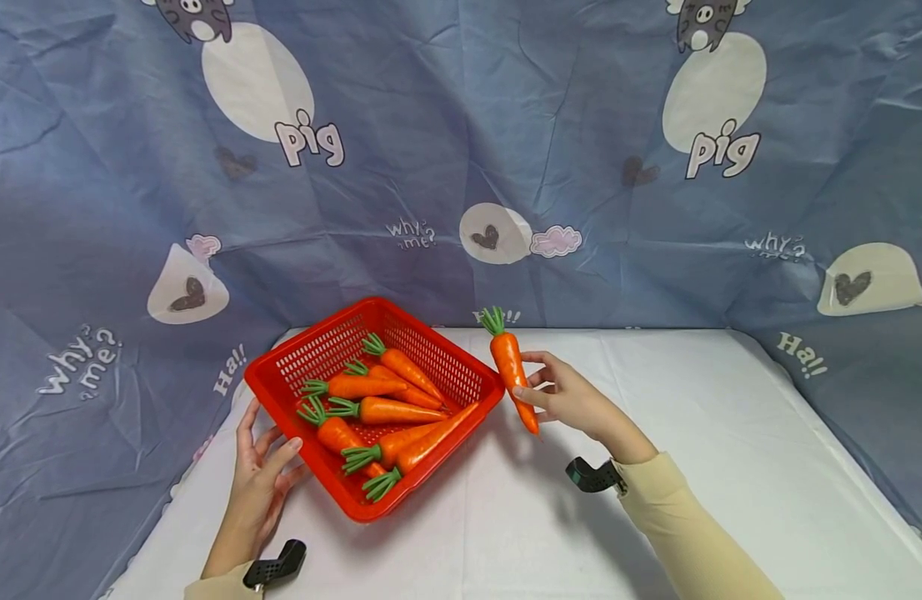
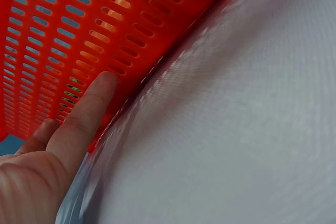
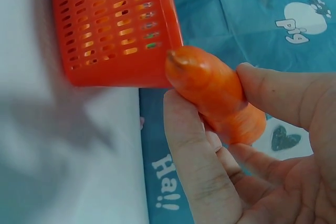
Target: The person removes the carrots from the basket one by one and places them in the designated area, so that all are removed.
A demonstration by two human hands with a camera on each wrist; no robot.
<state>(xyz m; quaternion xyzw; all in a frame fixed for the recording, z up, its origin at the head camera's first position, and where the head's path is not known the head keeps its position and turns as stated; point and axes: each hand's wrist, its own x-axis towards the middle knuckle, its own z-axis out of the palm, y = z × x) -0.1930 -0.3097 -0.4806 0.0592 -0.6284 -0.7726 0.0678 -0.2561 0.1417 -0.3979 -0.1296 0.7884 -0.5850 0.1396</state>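
A blue-grey cloth backdrop [image 1: 401, 183] printed with pale blobs, hearts and the word "pig" hangs behind a table draped in plain white fabric [image 1: 731, 433]. On the table's left part sits a red, square, perforated plastic basket [image 1: 359, 507], turned cornerwise to the person. Two forearms in beige fabric sleeves [image 1: 694, 525] reach in from below. The left hand [image 1: 258, 483] is at the basket's left side, its fingers extended and spread, one lying along the outer wall, the thumb by the rim, without wrapping round it. The right hand [image 1: 569, 400] pinches a glossy orange carrot with a green leafy top [image 1: 515, 375] between thumb and fingers; it is off the table, slightly tilted, tip down, just beside the basket's right corner, though whether they touch I cannot tell. What look like seven similar glossy orange carrots [image 1: 389, 410] lie inside the basket. Smallest are the black wrist-worn devices [image 1: 592, 477]. The step in hand seems to be handling one carrot at the rim while the basket is steadied; the next move, I judge, calls for a sure pinch and clearance from that corner.
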